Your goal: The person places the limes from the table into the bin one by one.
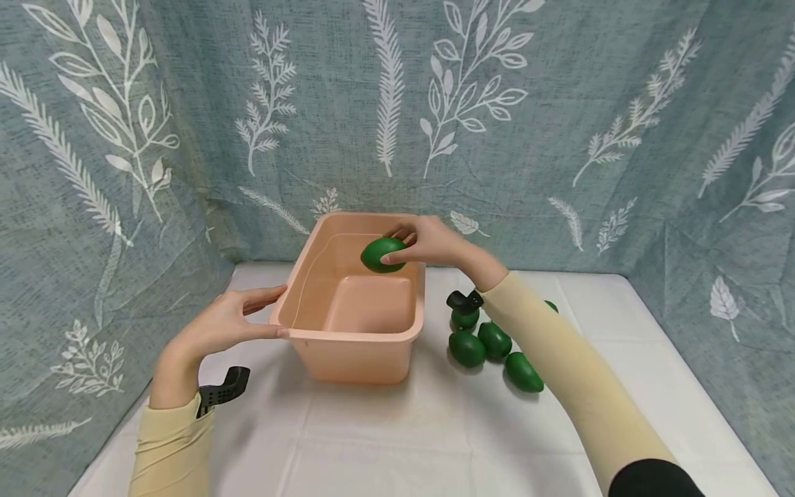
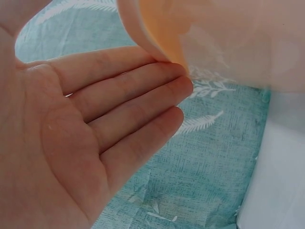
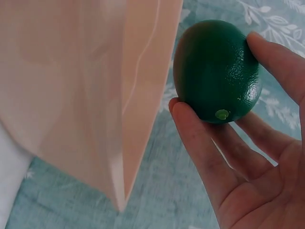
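A glossy green lime [image 1: 381, 255] is held over the inside of a peach plastic tub [image 1: 360, 355]. My right hand [image 1: 435, 241] pinches it between thumb and fingers; the right wrist view shows the lime [image 3: 217, 71] with its pale stem spot facing the palm. On the tub's left side, my left hand [image 1: 217, 323] touches the rim with thumb and fingertips. Straight fingers lie side by side in the left wrist view, their tips against the tub's edge [image 2: 152, 36]. The visible tub floor is bare.
Right of the tub, several more limes [image 1: 467, 349] lie grouped on the white tablecloth [image 1: 385, 442]. My right forearm partly covers one at the back [image 1: 551, 305]. A blue-green curtain [image 1: 348, 110] with white leaf prints hangs behind and at both sides.
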`<move>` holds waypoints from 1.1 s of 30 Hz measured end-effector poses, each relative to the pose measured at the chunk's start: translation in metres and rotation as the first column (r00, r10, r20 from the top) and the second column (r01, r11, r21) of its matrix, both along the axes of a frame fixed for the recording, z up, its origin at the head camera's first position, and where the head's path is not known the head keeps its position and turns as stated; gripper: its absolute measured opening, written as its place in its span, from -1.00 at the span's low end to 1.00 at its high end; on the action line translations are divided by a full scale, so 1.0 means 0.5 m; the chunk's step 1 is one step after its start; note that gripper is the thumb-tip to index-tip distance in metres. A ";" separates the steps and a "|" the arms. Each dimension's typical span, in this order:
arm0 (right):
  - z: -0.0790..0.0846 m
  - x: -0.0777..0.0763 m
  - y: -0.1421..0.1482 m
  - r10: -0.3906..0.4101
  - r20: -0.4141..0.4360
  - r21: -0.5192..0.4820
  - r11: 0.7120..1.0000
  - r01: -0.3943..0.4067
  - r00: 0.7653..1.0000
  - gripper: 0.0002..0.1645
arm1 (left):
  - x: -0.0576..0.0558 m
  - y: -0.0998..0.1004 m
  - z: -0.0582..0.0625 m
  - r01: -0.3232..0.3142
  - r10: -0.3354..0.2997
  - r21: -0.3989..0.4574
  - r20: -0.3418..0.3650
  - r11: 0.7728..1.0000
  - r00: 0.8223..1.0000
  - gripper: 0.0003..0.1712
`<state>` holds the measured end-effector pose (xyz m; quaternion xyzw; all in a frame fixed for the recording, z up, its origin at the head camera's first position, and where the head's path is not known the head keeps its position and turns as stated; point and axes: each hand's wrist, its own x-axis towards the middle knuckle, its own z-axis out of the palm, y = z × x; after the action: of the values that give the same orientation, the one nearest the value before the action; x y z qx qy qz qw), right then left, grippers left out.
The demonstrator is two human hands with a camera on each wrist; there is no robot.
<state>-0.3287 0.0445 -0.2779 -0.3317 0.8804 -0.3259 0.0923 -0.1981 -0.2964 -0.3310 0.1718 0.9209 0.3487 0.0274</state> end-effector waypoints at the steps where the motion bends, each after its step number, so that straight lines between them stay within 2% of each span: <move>1: 0.000 -0.001 -0.006 0.006 0.004 -0.001 1.000 -0.006 1.000 -0.32 | 0.000 0.001 0.001 -0.001 0.001 -0.001 0.001 1.000 1.000 -0.11; 10: -0.005 -0.012 -0.043 0.053 -0.024 -0.041 0.998 -0.054 0.998 -0.42 | -0.001 0.001 0.002 -0.008 0.008 -0.001 0.002 1.000 1.000 -0.11; 16: 0.000 -0.012 -0.041 0.072 -0.022 -0.037 0.997 -0.073 0.997 -0.44 | 0.001 0.001 0.003 0.001 -0.001 0.005 0.000 1.000 1.000 -0.12; 19: 0.000 -0.006 -0.028 0.075 -0.008 -0.044 0.996 -0.075 0.997 -0.43 | 0.001 0.000 0.003 0.003 -0.003 0.005 0.000 1.000 1.000 -0.12; 27: -0.007 0.015 0.034 0.002 -0.029 -0.025 1.000 -0.003 1.000 -0.42 | 0.001 -0.003 0.000 -0.019 0.019 -0.014 0.002 1.000 1.000 -0.08; 33: -0.030 0.032 0.096 -0.049 0.000 -0.058 0.997 0.049 0.999 -0.39 | 0.000 -0.001 -0.002 -0.018 0.018 -0.016 -0.001 1.000 1.000 -0.09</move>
<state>-0.3126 0.0924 -0.2929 -0.3128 0.8785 -0.3535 0.0740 -0.1981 -0.2972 -0.3319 0.1634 0.9253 0.3413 0.0250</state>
